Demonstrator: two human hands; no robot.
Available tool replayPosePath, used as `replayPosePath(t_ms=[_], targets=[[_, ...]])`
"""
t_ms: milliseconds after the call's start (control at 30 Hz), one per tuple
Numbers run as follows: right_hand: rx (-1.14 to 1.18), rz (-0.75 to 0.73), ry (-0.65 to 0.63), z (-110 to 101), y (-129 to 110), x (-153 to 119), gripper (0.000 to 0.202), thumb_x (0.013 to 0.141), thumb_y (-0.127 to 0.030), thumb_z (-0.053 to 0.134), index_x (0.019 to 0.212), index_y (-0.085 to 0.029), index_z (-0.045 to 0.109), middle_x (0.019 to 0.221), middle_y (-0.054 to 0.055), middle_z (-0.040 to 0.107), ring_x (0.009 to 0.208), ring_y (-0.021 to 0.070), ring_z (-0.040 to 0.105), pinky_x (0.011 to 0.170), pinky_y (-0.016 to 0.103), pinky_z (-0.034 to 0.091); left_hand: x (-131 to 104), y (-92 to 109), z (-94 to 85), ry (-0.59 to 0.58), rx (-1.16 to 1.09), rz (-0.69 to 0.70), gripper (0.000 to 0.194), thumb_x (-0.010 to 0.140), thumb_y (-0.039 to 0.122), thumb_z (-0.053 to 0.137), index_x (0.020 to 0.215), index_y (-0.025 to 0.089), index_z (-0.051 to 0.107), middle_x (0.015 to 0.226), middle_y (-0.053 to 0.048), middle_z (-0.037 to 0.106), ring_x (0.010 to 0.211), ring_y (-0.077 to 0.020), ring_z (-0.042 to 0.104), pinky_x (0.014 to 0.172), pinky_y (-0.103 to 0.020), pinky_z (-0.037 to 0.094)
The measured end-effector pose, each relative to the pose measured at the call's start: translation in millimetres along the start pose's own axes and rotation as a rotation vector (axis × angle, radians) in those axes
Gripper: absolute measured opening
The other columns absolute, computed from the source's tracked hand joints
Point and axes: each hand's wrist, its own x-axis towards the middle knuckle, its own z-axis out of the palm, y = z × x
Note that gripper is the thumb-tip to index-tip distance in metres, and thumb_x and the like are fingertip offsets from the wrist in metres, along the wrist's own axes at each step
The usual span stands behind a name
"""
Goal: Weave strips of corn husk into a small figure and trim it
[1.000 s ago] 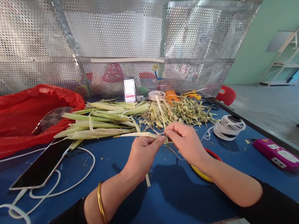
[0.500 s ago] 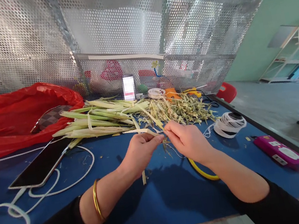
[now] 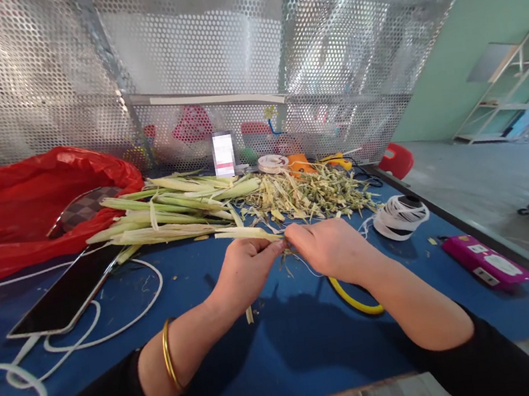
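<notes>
My left hand [image 3: 244, 272] is closed in a pinch on a pale strip of corn husk [image 3: 244, 232], whose free end sticks out to the left above my thumb. Right against it, my right hand [image 3: 328, 248] pinches too; its fingertips meet the husk's end, and exactly what lies between them is hidden. A thin white thread [image 3: 310, 266] hangs below the fingers. Under my right wrist, part of a yellow ring [image 3: 355, 301] shows on the blue table. Long corn husks [image 3: 180, 209] lie behind my hands, beside a heap of dry husk scraps [image 3: 314, 193].
A spool of white thread [image 3: 400, 219] stands to the right, near a magenta case [image 3: 485, 261]. On the left are a red plastic bag [image 3: 40, 188], a black tablet [image 3: 64, 292] and a white cable [image 3: 148, 305]. A lit phone [image 3: 223, 155] stands before the perforated metal screen [image 3: 197, 40].
The husk strip that pointed up and away from my right fingers no longer sticks up. My right hand has rolled over, knuckles lower, still against the left. The view has shifted slightly.
</notes>
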Motion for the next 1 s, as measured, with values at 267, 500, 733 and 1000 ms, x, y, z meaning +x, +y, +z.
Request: replayPosePath(t_ms=[267,500,733,1000], targets=[[-0.071,0.031,-0.016,0.5,-2.5,0.0,0.017,0.086,-0.015,0.041,0.080,-0.016,0.056,0.049,0.002,0.054,0.040,0.0136,0.038,0.047,0.029,0.013,1.8,0.0,-2.1,0.004,0.024,0.064,0.034,0.071,0.043,0.062,0.054,0.014,0.064,0.051,0.001,0.053,0.054,-0.0124,0.046,0.049,-0.022,0.033],[-0.076,0.061,0.007,2.5,-4.6,-0.6,0.017,0.086,-0.015,0.041,0.080,-0.016,0.056,0.049,0.001,0.053,0.040,0.0136,0.040,0.046,0.029,0.012,1.8,-0.3,-3.0,0.008,0.080,0.077,0.036,0.071,0.046,0.061,0.058,0.013,0.067,0.055,0.000,0.056,0.057,-0.0138,0.049,0.052,-0.023,0.036],[0.632,0.293,0.002,0.9,1.4,0.8,0.022,0.094,-0.036,0.041,0.088,-0.019,0.054,0.054,-0.004,0.050,0.045,0.0099,0.044,0.048,0.022,0.027,3.3,-1.0,-5.3,0.052,0.071,0.046,0.037,0.070,0.049,0.061,0.061,0.014,0.067,0.053,0.002,0.053,0.054,-0.0125,0.047,0.049,-0.022,0.033],[1.015,0.567,0.051,15.4,-14.9,3.0,0.019,0.091,-0.033,0.045,0.076,-0.021,0.049,0.052,-0.006,0.048,0.043,0.0091,0.044,0.047,0.021,0.034,1.4,-0.1,-2.4,0.028,0.017,0.019,0.037,0.069,0.050,0.063,0.062,0.014,0.066,0.051,0.002,0.053,0.052,-0.0123,0.046,0.048,-0.022,0.032]])
